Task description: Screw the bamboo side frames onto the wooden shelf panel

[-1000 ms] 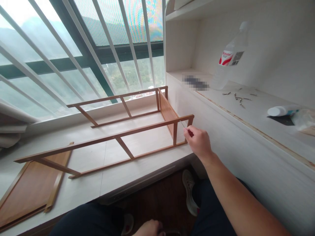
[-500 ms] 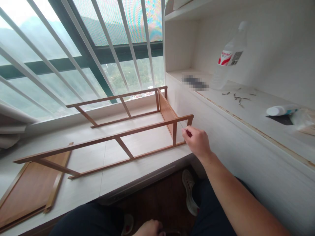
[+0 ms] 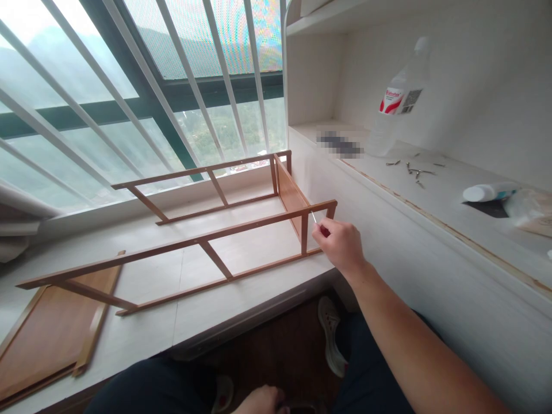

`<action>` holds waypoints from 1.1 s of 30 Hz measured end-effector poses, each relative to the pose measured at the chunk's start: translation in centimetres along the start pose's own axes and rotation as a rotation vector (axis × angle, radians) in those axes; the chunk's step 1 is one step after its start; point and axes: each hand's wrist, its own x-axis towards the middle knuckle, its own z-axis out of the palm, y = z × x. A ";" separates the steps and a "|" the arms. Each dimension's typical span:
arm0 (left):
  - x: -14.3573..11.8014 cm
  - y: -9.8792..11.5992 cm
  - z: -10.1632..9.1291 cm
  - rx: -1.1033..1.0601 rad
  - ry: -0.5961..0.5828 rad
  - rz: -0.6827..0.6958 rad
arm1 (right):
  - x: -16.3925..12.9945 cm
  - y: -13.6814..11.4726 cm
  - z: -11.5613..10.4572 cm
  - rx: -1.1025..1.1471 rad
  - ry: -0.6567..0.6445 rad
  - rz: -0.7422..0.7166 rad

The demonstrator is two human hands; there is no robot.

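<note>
My right hand [image 3: 340,244] pinches a hex key [image 3: 314,219], of which only the thin silver shaft shows. Its tip meets the top rail of the nearer side of a brown wooden frame [image 3: 207,237], close to the right end. That frame lies on its side, with two ladder-like sides joined by a wooden panel [image 3: 292,192] at the right. Low at the bottom edge, my left hand [image 3: 261,399] has curled fingers, partly cut off. Whatever it may hold is hidden.
Another framed wooden panel [image 3: 56,333] lies on the white window ledge [image 3: 190,305] at left. On the shelf to the right are a plastic bottle [image 3: 394,109], several loose screws [image 3: 416,171], a white tube [image 3: 489,191] and a clear bag [image 3: 532,207]. Window bars stand behind.
The view has shifted slightly. My right hand has turned a little with the hex key, whose tip stays at the same spot on the rail. The frame has not visibly moved.
</note>
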 end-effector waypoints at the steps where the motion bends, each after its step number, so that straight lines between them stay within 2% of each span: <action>1: 0.0 0.0 0.0 0.000 -0.002 0.006 | 0.0 0.1 0.0 0.018 -0.007 0.007; 6: 0.0 0.1 0.0 0.010 -0.014 0.019 | 0.0 0.4 -0.2 0.182 -0.056 0.091; 17: 0.3 -0.4 0.4 0.012 0.003 0.026 | -0.6 0.3 0.4 0.697 -0.104 0.402; 23: 0.2 -0.3 0.3 0.000 0.009 0.002 | -0.8 -1.1 1.4 1.160 -0.085 0.659; 27: 0.1 0.0 -0.1 0.012 -0.017 0.022 | -0.6 -1.6 1.6 1.490 -0.133 0.812; 30: 0.0 0.1 -0.1 0.010 -0.014 0.013 | -0.5 -1.7 1.4 1.679 -0.196 0.873; 33: 0.0 0.0 0.1 0.002 0.012 -0.004 | -0.5 -1.8 1.3 1.814 -0.258 0.870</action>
